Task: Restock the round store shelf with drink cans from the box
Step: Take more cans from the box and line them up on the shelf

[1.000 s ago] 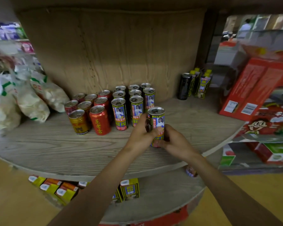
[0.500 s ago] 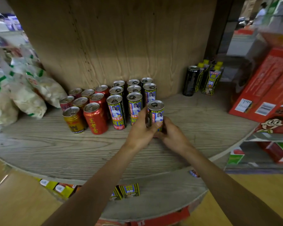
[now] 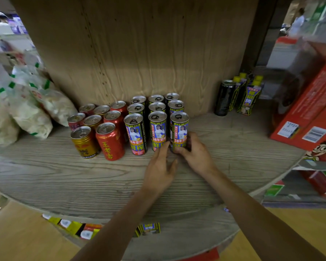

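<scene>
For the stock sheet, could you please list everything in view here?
Round shelf: one, wooden, centre.
Tall cans: nine, yellow-and-blue labels, three rows mid-shelf.
Short cans: eight, red or gold, left of those.
Black can: one, right rear.
Capped cartons: a few, yellow caps, beside it.
Snack bags: several, white-green, far left.
Red boxes: at least two, far right.
Small cartons: several, mostly yellow, lower tier.
Left hand: one, fingertips at the front cans' bases.
Right hand: one, grips front-right tall can.
</scene>
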### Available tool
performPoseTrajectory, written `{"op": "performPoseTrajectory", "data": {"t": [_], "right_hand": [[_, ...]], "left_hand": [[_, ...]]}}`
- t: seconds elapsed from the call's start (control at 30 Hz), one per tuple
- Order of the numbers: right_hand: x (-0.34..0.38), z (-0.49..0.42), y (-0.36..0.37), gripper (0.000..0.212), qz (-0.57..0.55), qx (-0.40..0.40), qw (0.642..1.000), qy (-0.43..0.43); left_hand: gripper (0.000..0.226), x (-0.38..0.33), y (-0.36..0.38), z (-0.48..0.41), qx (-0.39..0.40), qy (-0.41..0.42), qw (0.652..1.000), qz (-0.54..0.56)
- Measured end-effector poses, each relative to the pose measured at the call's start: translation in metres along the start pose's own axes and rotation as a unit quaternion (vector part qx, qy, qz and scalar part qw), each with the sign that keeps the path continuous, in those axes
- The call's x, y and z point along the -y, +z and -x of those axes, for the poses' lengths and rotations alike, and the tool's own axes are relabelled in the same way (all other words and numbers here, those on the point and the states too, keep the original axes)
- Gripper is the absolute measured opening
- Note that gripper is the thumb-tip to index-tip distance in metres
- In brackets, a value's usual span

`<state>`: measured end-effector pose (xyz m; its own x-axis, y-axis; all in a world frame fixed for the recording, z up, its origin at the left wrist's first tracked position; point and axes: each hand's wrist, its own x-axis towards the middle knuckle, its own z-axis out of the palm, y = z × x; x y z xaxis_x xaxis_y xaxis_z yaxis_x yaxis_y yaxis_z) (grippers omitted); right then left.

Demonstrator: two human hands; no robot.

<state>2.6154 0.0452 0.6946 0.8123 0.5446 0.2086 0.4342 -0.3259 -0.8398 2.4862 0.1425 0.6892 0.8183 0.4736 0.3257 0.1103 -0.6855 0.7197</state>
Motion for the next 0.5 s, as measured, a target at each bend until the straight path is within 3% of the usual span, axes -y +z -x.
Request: {"op": "performPoseTrajectory", "data": {"t": [0.5], "right_hand": [[-0.0027, -0.011, 0.0101, 0.064, 0.016, -0.03, 0.999, -0.02]], "left_hand": [[0.071, 0.0015, 0.0045, 0.002, -0.003, -0.005, 1.0, -0.024]]}}
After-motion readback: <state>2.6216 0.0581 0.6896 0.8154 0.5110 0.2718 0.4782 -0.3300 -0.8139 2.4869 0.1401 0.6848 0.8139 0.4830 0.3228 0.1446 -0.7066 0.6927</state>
